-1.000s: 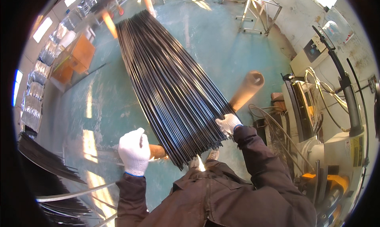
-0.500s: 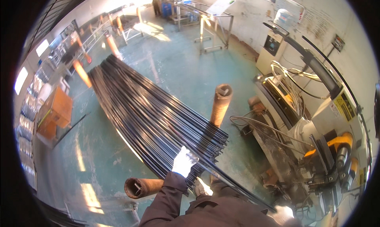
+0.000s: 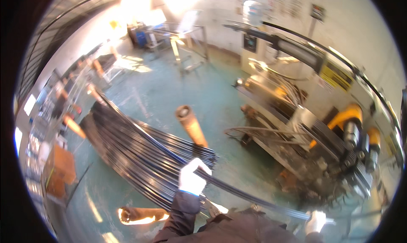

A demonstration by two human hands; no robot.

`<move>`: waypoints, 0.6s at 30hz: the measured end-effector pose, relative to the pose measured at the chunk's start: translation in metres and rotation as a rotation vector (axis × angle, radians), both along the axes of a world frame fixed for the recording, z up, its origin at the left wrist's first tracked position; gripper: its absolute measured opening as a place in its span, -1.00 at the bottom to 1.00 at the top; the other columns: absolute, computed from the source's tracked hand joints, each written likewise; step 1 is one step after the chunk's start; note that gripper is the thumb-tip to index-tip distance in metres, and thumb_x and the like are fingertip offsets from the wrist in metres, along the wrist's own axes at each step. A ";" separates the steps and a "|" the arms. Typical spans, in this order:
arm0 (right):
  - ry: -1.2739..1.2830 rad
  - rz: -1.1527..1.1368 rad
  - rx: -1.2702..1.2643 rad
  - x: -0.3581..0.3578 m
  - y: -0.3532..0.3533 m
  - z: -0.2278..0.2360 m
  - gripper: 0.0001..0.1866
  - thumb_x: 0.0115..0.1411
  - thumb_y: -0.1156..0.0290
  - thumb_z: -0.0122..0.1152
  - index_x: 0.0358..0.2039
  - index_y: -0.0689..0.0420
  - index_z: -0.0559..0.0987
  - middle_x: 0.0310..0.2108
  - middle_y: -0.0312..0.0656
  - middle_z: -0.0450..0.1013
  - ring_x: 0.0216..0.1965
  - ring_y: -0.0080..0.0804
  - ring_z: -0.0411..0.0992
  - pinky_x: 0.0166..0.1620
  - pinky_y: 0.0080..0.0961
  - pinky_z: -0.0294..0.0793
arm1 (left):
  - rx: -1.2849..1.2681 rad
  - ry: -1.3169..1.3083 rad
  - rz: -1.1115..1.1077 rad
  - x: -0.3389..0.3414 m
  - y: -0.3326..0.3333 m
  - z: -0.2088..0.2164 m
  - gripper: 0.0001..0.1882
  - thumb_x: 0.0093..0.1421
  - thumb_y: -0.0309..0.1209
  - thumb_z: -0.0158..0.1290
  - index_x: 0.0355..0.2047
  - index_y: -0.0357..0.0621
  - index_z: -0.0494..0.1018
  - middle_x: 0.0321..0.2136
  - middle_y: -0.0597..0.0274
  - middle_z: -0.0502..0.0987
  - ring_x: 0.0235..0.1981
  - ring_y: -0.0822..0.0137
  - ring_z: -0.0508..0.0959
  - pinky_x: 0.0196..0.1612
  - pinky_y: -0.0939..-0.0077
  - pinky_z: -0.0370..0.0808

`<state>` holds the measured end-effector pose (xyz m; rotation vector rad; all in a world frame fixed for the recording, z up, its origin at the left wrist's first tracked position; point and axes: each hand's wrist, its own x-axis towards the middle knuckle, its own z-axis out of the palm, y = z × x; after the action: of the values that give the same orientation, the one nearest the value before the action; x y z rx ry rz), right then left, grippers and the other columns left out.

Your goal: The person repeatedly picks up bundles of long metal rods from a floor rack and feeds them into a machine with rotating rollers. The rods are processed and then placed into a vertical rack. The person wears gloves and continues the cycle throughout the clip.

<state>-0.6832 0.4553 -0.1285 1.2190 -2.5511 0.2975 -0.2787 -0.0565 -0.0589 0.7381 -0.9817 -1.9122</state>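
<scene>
A big bundle of long black rods (image 3: pixel 131 149) lies across a rack above the green floor, running from upper left toward me. One thin black rod (image 3: pixel 246 196) is drawn out of the bundle and slants down to the right in front of my body. My left hand (image 3: pixel 193 177), in a white glove, is closed around this rod where it leaves the bundle's end. My right hand (image 3: pixel 316 222), also gloved, grips the same rod near its right end at the lower edge of the view.
Two rust-coloured posts of the rack flank the bundle's end, an upright post (image 3: pixel 193 126) behind it and a low post (image 3: pixel 137 215) beside my left arm. A large machine with yellow parts and hoses (image 3: pixel 326 145) fills the right side. Metal frames (image 3: pixel 186 48) stand at the back.
The view has swung to the right, toward the machine. One rod has come out of the bundle to the right, with my right hand now far right on it and my left at the bundle's end.
</scene>
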 end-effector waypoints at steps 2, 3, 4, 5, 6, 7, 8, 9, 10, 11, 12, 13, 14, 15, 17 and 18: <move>0.042 -0.190 0.068 -0.051 0.060 -0.013 -0.75 0.38 0.36 0.43 -0.38 0.16 0.55 -0.29 0.14 0.53 -0.12 0.26 0.49 0.00 0.10 0.46 | 0.021 0.251 -0.037 -0.030 -0.025 0.051 -0.76 0.56 -0.36 0.10 -0.31 -0.13 0.49 -0.42 0.16 0.51 -0.36 0.19 0.54 -0.13 0.20 0.56; 0.093 -0.295 0.063 -0.077 0.091 -0.020 -0.71 0.39 0.35 0.45 -0.41 0.11 0.51 -0.33 0.09 0.49 -0.15 0.20 0.47 0.01 0.09 0.44 | 0.100 0.297 0.103 -0.048 -0.031 0.072 -0.75 0.60 -0.35 0.09 -0.32 -0.05 0.44 -0.45 0.31 0.42 -0.42 0.32 0.47 -0.20 0.32 0.51; 0.002 -0.411 0.107 -0.099 0.128 -0.022 -0.78 0.42 0.34 0.46 -0.24 0.20 0.62 -0.18 0.15 0.59 -0.03 0.23 0.53 0.15 0.10 0.50 | 0.071 0.343 0.060 -0.062 -0.045 0.095 -0.77 0.63 -0.36 0.08 -0.27 -0.05 0.44 -0.42 0.33 0.43 -0.40 0.36 0.49 -0.22 0.37 0.51; 0.179 -0.568 0.087 -0.116 0.157 -0.026 -0.75 0.46 0.34 0.44 -0.07 0.25 0.62 -0.07 0.15 0.63 0.07 0.19 0.56 0.22 0.06 0.54 | 0.055 0.357 -0.011 -0.075 -0.055 0.118 -0.83 0.64 -0.35 0.07 -0.18 -0.08 0.46 -0.39 0.31 0.48 -0.37 0.36 0.53 -0.20 0.38 0.53; 0.484 -0.607 0.005 -0.130 0.171 -0.033 -0.67 0.49 0.34 0.42 0.10 0.30 0.63 0.05 0.14 0.66 0.16 0.15 0.59 0.30 0.03 0.57 | -0.010 0.451 -0.193 -0.094 -0.058 0.135 -0.86 0.66 -0.35 0.06 -0.10 -0.11 0.48 -0.36 0.30 0.52 -0.34 0.36 0.56 -0.18 0.40 0.55; -0.020 -0.840 -0.494 -0.135 0.176 -0.036 -0.58 0.52 0.34 0.38 0.25 0.30 0.56 0.13 0.11 0.65 0.21 0.09 0.60 0.33 -0.02 0.60 | 0.134 0.455 -0.085 -0.118 -0.052 0.143 -0.87 0.67 -0.35 0.05 -0.02 -0.13 0.47 -0.33 0.29 0.55 -0.32 0.36 0.58 -0.16 0.39 0.58; -0.482 -1.027 -1.084 -0.141 0.173 -0.034 -0.47 0.55 0.35 0.34 0.41 0.31 0.49 0.22 0.07 0.65 0.27 0.03 0.61 0.36 -0.08 0.62 | 0.294 0.532 -0.023 -0.143 -0.045 0.151 -0.85 0.68 -0.34 0.05 0.05 -0.16 0.46 -0.30 0.29 0.58 -0.30 0.36 0.60 -0.13 0.39 0.60; -0.561 -0.993 -1.347 -0.143 0.152 -0.038 -0.46 0.57 0.37 0.28 0.46 0.26 0.45 0.21 -0.03 0.64 0.18 -0.06 0.65 0.26 -0.15 0.69 | 0.213 0.315 0.077 -0.175 -0.026 0.148 -0.83 0.70 -0.33 0.04 0.08 -0.17 0.47 -0.29 0.31 0.57 -0.30 0.36 0.61 -0.11 0.39 0.62; -1.008 -0.923 -1.685 -0.133 0.133 -0.031 -0.47 0.53 0.41 0.29 0.46 0.19 0.49 0.22 0.01 0.61 0.17 -0.01 0.64 0.29 -0.08 0.68 | 0.007 0.363 -0.268 -0.207 -0.011 0.146 -0.84 0.67 -0.35 0.07 0.05 -0.18 0.50 -0.28 0.28 0.57 -0.24 0.26 0.62 0.00 0.27 0.62; -1.244 -0.578 -1.892 -0.127 0.107 -0.025 -0.56 0.50 0.50 0.24 0.35 0.25 0.53 0.18 0.06 0.61 0.18 0.04 0.63 0.34 0.09 0.66 | 0.015 0.290 -0.290 -0.239 0.005 0.141 -0.84 0.65 -0.35 0.09 0.03 -0.19 0.51 -0.28 0.26 0.57 -0.21 0.22 0.61 0.08 0.17 0.59; -1.570 -0.243 -2.133 -0.115 0.072 -0.015 -0.65 0.47 0.59 0.20 0.24 0.30 0.57 0.14 0.11 0.61 0.19 0.09 0.62 0.38 0.26 0.64 | 0.005 0.275 -0.363 -0.266 0.024 0.137 -0.84 0.63 -0.35 0.10 0.02 -0.19 0.52 -0.28 0.23 0.56 -0.18 0.17 0.60 0.16 0.08 0.56; -1.622 -0.279 -2.228 -0.118 0.040 -0.009 -0.68 0.48 0.61 0.17 0.20 0.33 0.57 0.14 0.12 0.61 0.18 0.09 0.63 0.39 0.23 0.64 | 0.117 0.303 -0.393 -0.293 0.039 0.132 -0.83 0.61 -0.35 0.10 0.00 -0.20 0.52 -0.23 0.18 0.57 -0.13 0.08 0.58 0.27 -0.05 0.48; -1.727 -0.126 -2.271 -0.123 0.016 -0.002 -0.72 0.49 0.63 0.14 0.17 0.37 0.56 0.14 0.14 0.61 0.18 0.10 0.63 0.39 0.19 0.64 | 0.158 0.341 -0.504 -0.317 0.046 0.130 -0.80 0.61 -0.33 0.08 0.01 -0.22 0.53 -0.18 0.16 0.59 -0.08 0.07 0.59 0.29 -0.04 0.47; -1.634 -0.329 -2.322 -0.132 0.000 0.005 -0.72 0.51 0.63 0.13 0.18 0.37 0.56 0.13 0.14 0.61 0.18 0.09 0.64 0.39 0.15 0.66 | 0.126 0.292 -0.521 -0.332 0.049 0.134 -0.80 0.60 -0.34 0.08 0.02 -0.23 0.53 -0.16 0.15 0.58 -0.06 0.07 0.58 0.28 -0.03 0.47; -1.549 -0.350 -2.407 -0.148 -0.008 0.016 -0.75 0.58 0.65 0.09 0.19 0.37 0.57 0.10 0.09 0.63 0.16 0.05 0.67 0.35 0.01 0.72 | 0.035 0.252 -0.526 -0.353 0.041 0.146 -0.80 0.59 -0.35 0.07 0.01 -0.23 0.53 -0.16 0.15 0.55 -0.05 0.08 0.56 0.28 -0.02 0.48; -1.445 -0.443 -2.381 -0.153 -0.002 0.019 -0.78 0.62 0.61 0.16 0.18 0.37 0.61 0.07 0.06 0.65 0.14 -0.01 0.68 0.32 -0.05 0.74 | -0.022 0.256 -0.512 -0.358 0.028 0.155 -0.81 0.58 -0.36 0.07 0.01 -0.23 0.53 -0.17 0.16 0.54 -0.05 0.10 0.55 0.27 -0.02 0.48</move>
<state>-0.8367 0.4533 -0.1095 -0.8008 -0.6415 3.0865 -0.6367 -0.0286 0.0960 0.2235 -1.0962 -2.3558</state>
